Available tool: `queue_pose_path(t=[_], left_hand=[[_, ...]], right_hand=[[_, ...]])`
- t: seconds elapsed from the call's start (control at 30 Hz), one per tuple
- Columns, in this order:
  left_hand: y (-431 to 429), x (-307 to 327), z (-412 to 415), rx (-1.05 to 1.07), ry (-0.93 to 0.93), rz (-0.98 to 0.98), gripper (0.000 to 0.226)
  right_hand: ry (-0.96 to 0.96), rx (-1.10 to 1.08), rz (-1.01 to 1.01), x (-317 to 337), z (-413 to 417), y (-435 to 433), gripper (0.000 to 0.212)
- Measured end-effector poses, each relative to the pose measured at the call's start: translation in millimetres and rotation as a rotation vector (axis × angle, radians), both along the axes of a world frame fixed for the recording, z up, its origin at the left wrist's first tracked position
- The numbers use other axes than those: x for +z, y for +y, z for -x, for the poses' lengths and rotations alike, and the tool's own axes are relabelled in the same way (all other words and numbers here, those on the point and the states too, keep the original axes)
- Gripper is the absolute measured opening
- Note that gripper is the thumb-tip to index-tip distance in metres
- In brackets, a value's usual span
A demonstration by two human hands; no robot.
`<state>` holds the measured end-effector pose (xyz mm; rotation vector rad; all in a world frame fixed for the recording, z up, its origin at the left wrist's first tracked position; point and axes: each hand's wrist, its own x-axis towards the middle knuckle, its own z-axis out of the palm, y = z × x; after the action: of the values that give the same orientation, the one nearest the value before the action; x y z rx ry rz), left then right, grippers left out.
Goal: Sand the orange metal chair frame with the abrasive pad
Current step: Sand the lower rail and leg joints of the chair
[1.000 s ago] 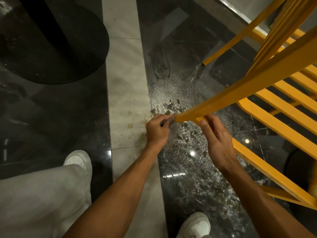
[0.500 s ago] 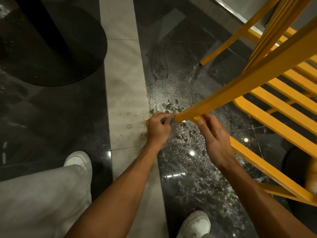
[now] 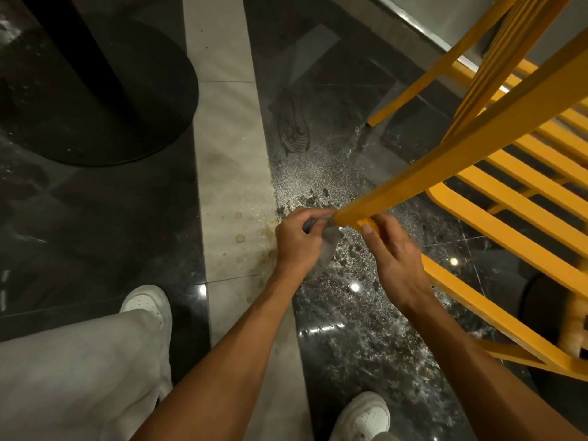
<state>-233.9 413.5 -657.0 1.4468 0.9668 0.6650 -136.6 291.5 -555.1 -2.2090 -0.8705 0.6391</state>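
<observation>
A round black table base (image 3: 127, 122) with its dark post (image 3: 79, 52) fills the upper left of the frame on the glossy dark marble floor (image 3: 95, 233). A pale stone strip (image 3: 229, 154) runs down the centre, spotted with brownish stains (image 3: 238, 238). Grey dust (image 3: 305, 176) and a shoe print (image 3: 294, 128) lie just right of the strip. Two white shoes (image 3: 146, 302) show at the bottom.

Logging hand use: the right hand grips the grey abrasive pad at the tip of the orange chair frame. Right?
No. The head view shows the left hand gripping the grey abrasive pad at the tip of the orange chair frame; the right hand holds the frame itself.
</observation>
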Motion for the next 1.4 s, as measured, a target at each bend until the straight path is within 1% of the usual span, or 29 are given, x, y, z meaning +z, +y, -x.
queue_pose_path(t=[0.13,0.27,0.37,0.5,0.57,0.67,0.83,0.9,1.0,1.07,1.13,1.3,1.37,1.4], left_hand=[[3,-4,1,0.006,0.059,0.018,0.024],[5,15,-3,-0.026,-0.021,0.048,0.022],[4,17,-2,-0.029,-0.058,0.061,0.023],[3,8,2,-0.009,0.051,0.048,0.024],[4,15,2,-0.026,0.067,0.058,0.023],[10,42,-3,-0.081,-0.022,0.089,0.023],[5,68,-6,-0.073,-0.199,-0.057,0.023],[-5,62,-2,-0.046,-0.197,-0.053,0.024],[-10,48,3,-0.009,-0.154,0.002,0.024],[-9,46,5,-0.003,-0.132,0.009,0.024],[-10,58,5,-0.019,-0.152,-0.044,0.024],[-10,95,-5,0.023,-0.302,-0.228,0.020],[-9,93,-7,0.033,-0.303,-0.292,0.018],[-9,86,-6,0.033,-0.274,-0.298,0.018]], right_hand=[[0.024,-0.003,0.017,1,0,1,0.045],[0.020,0.000,0.015,1,-1,0,0.051],[0.034,0.007,0.013,1,-1,0,0.053],[0.037,0.014,0.004,3,0,1,0.056],[0.039,0.014,0.001,4,0,1,0.056],[0.050,0.015,0.004,6,-1,1,0.055],[0.063,0.011,0.004,10,-2,0,0.050],[0.075,0.008,0.003,12,-1,1,0.048],[0.098,0.016,-0.004,16,1,1,0.044],[0.112,0.018,-0.008,20,1,1,0.045],[0.124,0.014,-0.007,22,0,1,0.047],[0.140,0.014,0.009,19,-7,-4,0.044],[0.140,0.016,0.017,18,-10,-5,0.046],[0.149,0.016,0.021,17,-10,-6,0.049]])
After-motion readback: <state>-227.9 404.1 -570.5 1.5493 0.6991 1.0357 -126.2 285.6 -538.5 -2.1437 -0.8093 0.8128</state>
